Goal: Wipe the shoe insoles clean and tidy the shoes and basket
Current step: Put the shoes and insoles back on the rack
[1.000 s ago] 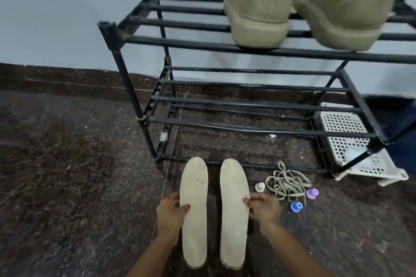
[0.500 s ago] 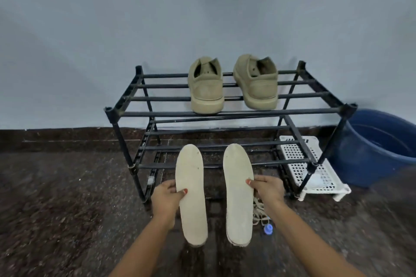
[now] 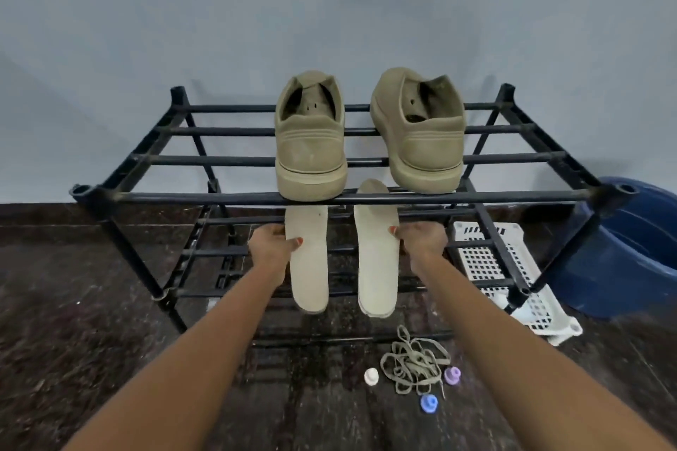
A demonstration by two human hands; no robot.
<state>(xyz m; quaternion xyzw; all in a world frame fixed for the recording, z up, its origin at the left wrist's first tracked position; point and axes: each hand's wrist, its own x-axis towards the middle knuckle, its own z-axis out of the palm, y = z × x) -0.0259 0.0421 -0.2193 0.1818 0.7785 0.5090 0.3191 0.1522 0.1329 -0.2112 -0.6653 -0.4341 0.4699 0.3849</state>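
Head view. You held one insole in each hand, clear of the floor and in front of the rack [image 3: 366, 198]. Your left hand [image 3: 273, 247] gripped the left insole [image 3: 307, 267] at its edge, thumb on the upper face. Your right hand [image 3: 421, 242] gripped the right insole [image 3: 377, 256] the same way. The rack's top front bar crossed the upper ends of both insoles in this view.

The two shoes [image 3: 311, 143] stood on the top shelf with heels toward you, open and unlaced. The laces [image 3: 414, 364] lay in a tangle on the floor among three small caps [image 3: 371, 376]. The white basket [image 3: 491, 260] lay at the rack's right foot, beside a blue tub [image 3: 630, 249].

No cloth was in sight, so whether the wiping was finished could not be told. The tidying looked largely outstanding — insoles out of the shoes, laces loose, basket unplaced.
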